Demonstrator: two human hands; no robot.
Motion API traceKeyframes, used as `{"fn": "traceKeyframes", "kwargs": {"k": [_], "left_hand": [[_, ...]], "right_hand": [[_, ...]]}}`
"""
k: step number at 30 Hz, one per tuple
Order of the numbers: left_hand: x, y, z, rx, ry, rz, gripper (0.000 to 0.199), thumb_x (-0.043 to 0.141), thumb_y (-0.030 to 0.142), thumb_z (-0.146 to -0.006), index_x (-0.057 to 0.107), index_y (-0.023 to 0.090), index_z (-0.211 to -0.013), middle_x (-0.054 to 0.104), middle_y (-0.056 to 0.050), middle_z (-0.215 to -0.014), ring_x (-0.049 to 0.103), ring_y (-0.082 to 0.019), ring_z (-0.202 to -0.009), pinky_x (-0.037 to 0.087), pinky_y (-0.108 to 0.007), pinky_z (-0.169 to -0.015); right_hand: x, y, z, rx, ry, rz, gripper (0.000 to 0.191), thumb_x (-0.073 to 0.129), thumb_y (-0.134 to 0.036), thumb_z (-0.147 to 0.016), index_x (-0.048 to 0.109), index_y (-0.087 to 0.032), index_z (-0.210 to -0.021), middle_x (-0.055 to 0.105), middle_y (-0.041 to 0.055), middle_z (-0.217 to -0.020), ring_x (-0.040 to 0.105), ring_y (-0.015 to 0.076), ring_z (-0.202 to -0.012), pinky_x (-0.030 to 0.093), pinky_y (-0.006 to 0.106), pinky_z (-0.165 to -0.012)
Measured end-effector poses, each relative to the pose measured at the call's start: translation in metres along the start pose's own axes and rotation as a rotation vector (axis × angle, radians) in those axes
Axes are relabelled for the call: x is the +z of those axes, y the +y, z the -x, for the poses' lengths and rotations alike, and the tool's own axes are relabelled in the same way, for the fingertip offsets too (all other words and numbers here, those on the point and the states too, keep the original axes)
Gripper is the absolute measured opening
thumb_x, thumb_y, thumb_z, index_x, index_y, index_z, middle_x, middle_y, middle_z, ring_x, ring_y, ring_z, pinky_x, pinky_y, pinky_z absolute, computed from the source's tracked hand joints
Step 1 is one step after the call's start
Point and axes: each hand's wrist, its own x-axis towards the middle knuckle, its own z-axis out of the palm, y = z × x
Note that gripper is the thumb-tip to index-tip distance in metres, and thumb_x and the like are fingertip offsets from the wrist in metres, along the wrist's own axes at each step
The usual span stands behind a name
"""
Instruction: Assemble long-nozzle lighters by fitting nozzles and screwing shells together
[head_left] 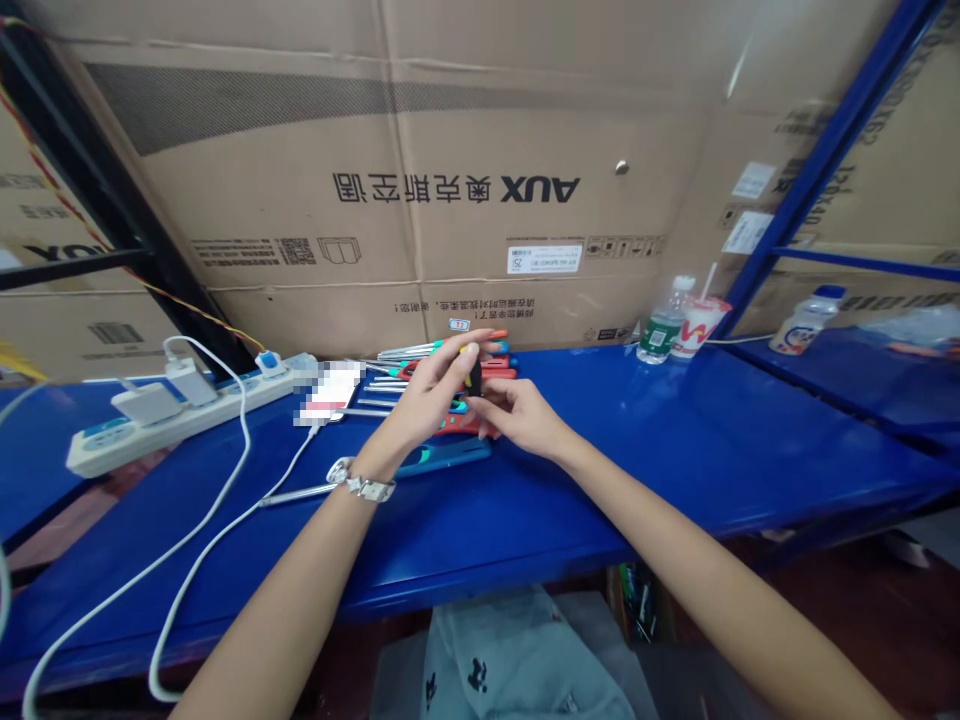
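Note:
Near the middle of the blue table, my left hand (439, 385) and my right hand (529, 415) meet around a small black-and-yellow object (475, 375). It stands roughly upright, its top pinched by my left fingers and its lower end between my right thumb and fingers. It resembles a short handle; its exact kind is partly hidden. Beneath and behind my hands lie several long tools with thin metal shafts and red or teal handles (499, 372), which look like stick lighters. A similar blue-handled one (454, 455) rests in front of them, passing under my left wrist.
A white power strip (202, 410) with chargers and a phone (334, 390) lie left, their white cables (225, 520) trailing forward. A water bottle (661, 325), a paper cup (697, 325) and a blue-capped bottle (806, 322) stand right. A large carton (450, 110) walls the back.

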Motion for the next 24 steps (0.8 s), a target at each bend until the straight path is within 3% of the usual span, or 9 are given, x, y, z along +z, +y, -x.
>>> {"fn": "traceKeyframes", "kwargs": {"k": [3,6,9,11,14,16,20,22,24], "left_hand": [[-0.001,0.003,0.000,-0.015,-0.046,0.049,0.027,0.055,0.042,-0.099,0.069,0.023,-0.114,0.074,-0.008,-0.107,0.070,-0.021,-0.099,0.058,-0.035,-0.085],[0.006,0.001,-0.003,-0.026,0.068,0.041,0.021,0.073,0.039,-0.087,0.069,0.021,-0.096,0.073,-0.005,-0.094,0.070,-0.019,-0.083,0.058,-0.033,-0.076],[0.014,0.000,-0.005,0.004,0.175,-0.047,0.027,0.082,0.039,-0.078,0.065,0.019,-0.086,0.070,-0.003,-0.087,0.068,-0.018,-0.080,0.057,-0.032,-0.074],[0.014,0.000,-0.004,0.020,0.121,-0.065,0.026,0.075,0.042,-0.085,0.067,0.020,-0.096,0.072,-0.006,-0.096,0.069,-0.019,-0.088,0.057,-0.032,-0.078],[0.009,0.001,-0.001,0.018,-0.019,0.004,0.029,0.057,0.044,-0.097,0.068,0.021,-0.111,0.074,-0.009,-0.108,0.069,-0.021,-0.100,0.058,-0.033,-0.081],[0.005,0.000,0.000,0.005,-0.035,0.040,0.027,0.057,0.044,-0.097,0.069,0.021,-0.107,0.074,-0.008,-0.103,0.070,-0.020,-0.095,0.057,-0.031,-0.078],[0.010,-0.007,-0.002,-0.026,0.124,0.044,0.023,0.077,0.036,-0.084,0.061,0.020,-0.090,0.068,-0.003,-0.087,0.066,-0.014,-0.075,0.053,-0.027,-0.067],[0.015,-0.010,-0.004,-0.019,0.220,0.004,0.032,0.083,0.033,-0.077,0.056,0.020,-0.086,0.063,0.000,-0.082,0.062,-0.012,-0.071,0.051,-0.025,-0.065],[0.018,-0.010,-0.005,-0.009,0.260,-0.015,0.034,0.084,0.034,-0.077,0.055,0.021,-0.091,0.063,0.000,-0.086,0.063,-0.013,-0.076,0.051,-0.024,-0.067]], "right_hand": [[0.001,0.000,0.003,-0.006,-0.011,0.022,0.038,0.064,-0.057,-0.091,0.063,-0.019,-0.085,0.073,0.0041,-0.077,0.064,0.0144,-0.054,0.052,0.029,-0.053],[0.008,0.006,0.002,-0.032,0.177,0.058,0.037,0.076,-0.053,-0.082,0.064,-0.021,-0.095,0.069,0.0014,-0.075,0.063,0.0155,-0.053,0.052,0.030,-0.052],[0.009,0.009,0.000,-0.038,0.318,0.093,0.038,0.081,-0.053,-0.076,0.060,-0.022,-0.080,0.061,-0.0005,-0.065,0.060,0.0166,-0.055,0.050,0.031,-0.051],[0.005,0.008,-0.001,-0.037,0.277,0.082,0.039,0.079,-0.054,-0.078,0.057,-0.022,-0.074,0.059,-0.0005,-0.063,0.060,0.0168,-0.056,0.051,0.031,-0.054],[-0.004,0.000,0.002,-0.029,0.099,0.022,0.034,0.072,-0.052,-0.085,0.063,-0.020,-0.086,0.063,0.0000,-0.068,0.061,0.0155,-0.056,0.052,0.031,-0.057],[-0.005,-0.003,0.004,-0.029,0.030,0.020,0.033,0.067,-0.051,-0.090,0.066,-0.018,-0.095,0.066,0.0006,-0.070,0.061,0.0143,-0.055,0.052,0.030,-0.058],[0.002,0.001,0.004,-0.035,0.153,0.058,0.038,0.075,-0.049,-0.084,0.065,-0.019,-0.106,0.068,0.0002,-0.074,0.060,0.0138,-0.053,0.050,0.029,-0.054],[0.005,0.005,0.001,-0.009,0.215,0.029,0.040,0.080,-0.051,-0.078,0.062,-0.021,-0.096,0.068,-0.0004,-0.070,0.062,0.0152,-0.052,0.049,0.028,-0.051],[0.004,0.007,-0.002,-0.005,0.198,-0.001,0.039,0.080,-0.052,-0.077,0.055,-0.021,-0.080,0.068,0.0006,-0.067,0.064,0.0167,-0.055,0.050,0.029,-0.052]]}}
